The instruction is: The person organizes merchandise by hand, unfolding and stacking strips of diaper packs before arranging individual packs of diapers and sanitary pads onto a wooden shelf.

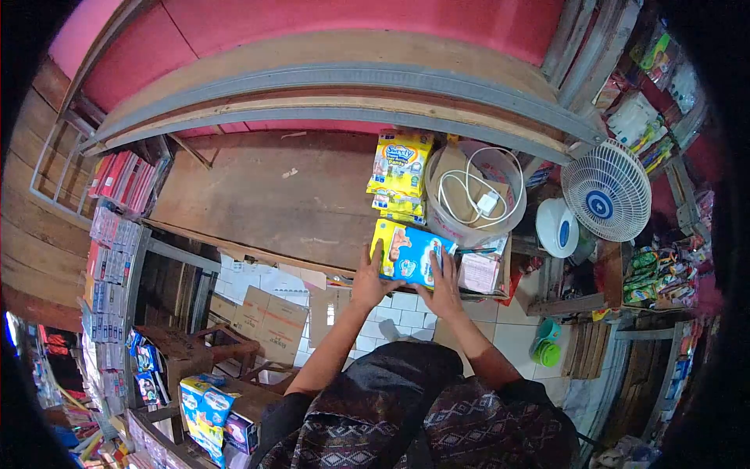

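A blue and yellow pack [412, 254] lies at the front edge of the wooden shelf [258, 191], held between my two hands. My left hand [371, 277] presses on its left side, and my right hand [442, 285] grips its right side. Just behind it, yellow Sweety packs [401, 168] are stacked on the shelf. To the right of that stack stands a clear round tub [512, 176] with a white cable and charger [487, 204] on top. Beside my right hand are some papers [479, 272].
A white fan [606, 190] and a white container [557, 227] stand to the right. An upper shelf beam [328, 78] spans overhead. Stacked boxes [109, 289] line the left side. Below are cardboard [266, 324] and another blue pack [207, 414].
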Motion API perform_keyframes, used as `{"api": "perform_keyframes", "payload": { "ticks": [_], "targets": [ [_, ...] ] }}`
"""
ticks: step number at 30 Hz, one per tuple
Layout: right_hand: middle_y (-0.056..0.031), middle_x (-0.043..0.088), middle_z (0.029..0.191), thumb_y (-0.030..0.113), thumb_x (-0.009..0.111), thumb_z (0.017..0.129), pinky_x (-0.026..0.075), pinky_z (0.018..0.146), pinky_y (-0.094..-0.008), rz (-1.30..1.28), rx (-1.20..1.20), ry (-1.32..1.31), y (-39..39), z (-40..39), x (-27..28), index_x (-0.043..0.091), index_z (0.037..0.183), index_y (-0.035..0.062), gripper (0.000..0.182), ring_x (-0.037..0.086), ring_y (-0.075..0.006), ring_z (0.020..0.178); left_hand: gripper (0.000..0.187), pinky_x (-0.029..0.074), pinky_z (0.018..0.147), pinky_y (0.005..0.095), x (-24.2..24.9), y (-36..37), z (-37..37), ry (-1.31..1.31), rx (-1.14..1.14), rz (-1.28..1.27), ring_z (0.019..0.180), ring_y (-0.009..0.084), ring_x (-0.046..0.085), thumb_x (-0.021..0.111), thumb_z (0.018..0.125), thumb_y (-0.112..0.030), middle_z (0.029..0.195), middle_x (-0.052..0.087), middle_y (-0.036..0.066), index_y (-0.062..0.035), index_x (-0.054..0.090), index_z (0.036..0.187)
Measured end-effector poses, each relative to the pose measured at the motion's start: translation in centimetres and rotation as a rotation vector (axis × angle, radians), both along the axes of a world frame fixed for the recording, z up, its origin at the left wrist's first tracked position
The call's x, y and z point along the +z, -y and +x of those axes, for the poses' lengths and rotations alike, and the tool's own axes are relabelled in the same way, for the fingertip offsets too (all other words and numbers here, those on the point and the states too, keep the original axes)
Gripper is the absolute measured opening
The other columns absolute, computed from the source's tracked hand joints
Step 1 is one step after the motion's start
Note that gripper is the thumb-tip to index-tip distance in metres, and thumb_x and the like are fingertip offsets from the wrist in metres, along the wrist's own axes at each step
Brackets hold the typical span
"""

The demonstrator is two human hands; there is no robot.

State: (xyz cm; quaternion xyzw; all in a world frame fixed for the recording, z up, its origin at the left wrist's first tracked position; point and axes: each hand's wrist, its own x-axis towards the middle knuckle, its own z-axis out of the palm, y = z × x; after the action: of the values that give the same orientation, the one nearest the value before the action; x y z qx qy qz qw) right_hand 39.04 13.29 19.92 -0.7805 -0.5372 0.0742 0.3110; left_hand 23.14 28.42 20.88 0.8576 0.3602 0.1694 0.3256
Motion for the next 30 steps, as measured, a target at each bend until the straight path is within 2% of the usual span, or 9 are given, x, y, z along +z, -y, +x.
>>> {"api": "perform_keyframes", "payload": {
  "ticks": [4,8,10,12,16,20,23,26,30],
  "targets": [
    [-0.0247,0.023,0.151,0.03,0.074,0.081,0.024,0.112,-0.0572,-0.017,0.034,0.063,-0.8,1.7,-1.1,0.025,0.149,0.0057,0.088,0.026,-0.0514,0.135,0.114,0.043,0.103,0.0468,0.6,0.2,0.6,-0.025,0.041,0.014,0.128,0.0478,0.044,0.087,0.063,-0.043,0.142,0.035,0.036,-0.0011,0.024,0.149],
    [-0.0292,0.022,0.149,0.031,0.073,0.081,0.024,0.111,-0.0573,0.014,0.011,0.077,-0.1,1.2,-0.6,0.026,0.149,0.0043,0.087,0.025,-0.0498,0.135,0.119,0.045,0.1,0.0464,1.1,0.5,0.2,-0.059,0.049,0.032,0.122,0.0452,0.05,0.088,0.059,-0.044,0.139,0.04,0.034,0.003,0.023,0.147],
    [-0.0304,0.02,0.149,0.035,0.074,0.076,0.021,0.112,-0.0588,0.012,-0.007,0.122,0.2,0.8,0.4,0.025,0.149,0.004,0.093,0.022,-0.0491,0.137,0.121,0.046,0.098,0.0463,2.7,0.8,-0.5,-0.013,0.061,-0.043,0.119,0.0437,0.053,0.089,0.058,-0.045,0.138,0.042,0.032,0.0055,0.023,0.146],
    [-0.0298,0.019,0.15,0.035,0.076,0.073,0.018,0.112,-0.0596,-0.011,-0.038,0.15,0.4,0.2,1.3,0.024,0.149,0.0042,0.097,0.02,-0.0491,0.138,0.122,0.047,0.097,0.0465,1.9,0.8,-0.9,-0.025,0.065,0.037,0.116,0.0425,0.055,0.089,0.057,-0.045,0.138,0.043,0.031,0.0071,0.023,0.145],
    [-0.0282,0.017,0.152,0.035,0.077,0.069,0.011,0.113,-0.0628,-0.132,-0.148,0.117,0.0,-2.0,4.1,0.017,0.15,0.004,0.106,0.013,-0.0475,0.142,0.12,0.048,0.095,0.0464,1.0,0.9,-1.8,-0.038,0.072,0.084,0.116,0.042,0.055,0.089,0.057,-0.044,0.137,0.044,0.03,0.0075,0.025,0.143],
    [-0.028,0.017,0.152,0.032,0.077,0.069,0.009,0.114,-0.0605,0.029,-0.094,0.092,-1.3,-4.7,5.1,0.019,0.149,0.0006,0.104,0.014,-0.0448,0.143,0.118,0.043,0.099,0.0485,1.1,1.2,-3.1,-0.041,0.117,0.076,0.124,0.0408,0.049,0.089,0.056,-0.043,0.14,0.042,0.028,0.0038,0.027,0.144],
    [-0.0256,0.026,0.149,0.025,0.072,0.075,0.013,0.114,-0.0575,0.1,0.055,0.059,-2.7,-6.8,4.6,0.027,0.145,-0.0011,0.087,0.02,-0.042,0.141,0.109,0.043,0.098,0.0481,0.2,1.6,-4.8,0.014,0.167,0.169,0.123,0.0413,0.049,0.088,0.059,-0.039,0.14,0.042,0.027,0.0036,0.031,0.141],
    [-0.0234,0.037,0.142,0.021,0.068,0.079,0.019,0.112,-0.0574,0.206,0.279,0.041,-4.7,-9.6,4.9,0.041,0.136,-0.0012,0.068,0.03,-0.0431,0.136,0.102,0.04,0.104,0.0463,2.3,2.3,-7.8,0.12,0.2,0.052,0.125,0.0438,0.046,0.087,0.061,-0.039,0.137,0.046,0.027,0.0046,0.037,0.139],
    [-0.0231,0.042,0.137,0.018,0.067,0.079,0.022,0.111,-0.0575,0.095,0.507,-0.012,-6.4,-13.1,3.7,0.052,0.126,0.0011,0.053,0.032,-0.0435,0.134,0.068,0.041,0.102,0.0483,-3.0,5.1,-13.6,0.049,0.401,0.062,0.121,0.0448,0.048,0.075,0.078,-0.03,0.137,0.045,0.027,0.0021,0.047,0.131]
  ]
}}
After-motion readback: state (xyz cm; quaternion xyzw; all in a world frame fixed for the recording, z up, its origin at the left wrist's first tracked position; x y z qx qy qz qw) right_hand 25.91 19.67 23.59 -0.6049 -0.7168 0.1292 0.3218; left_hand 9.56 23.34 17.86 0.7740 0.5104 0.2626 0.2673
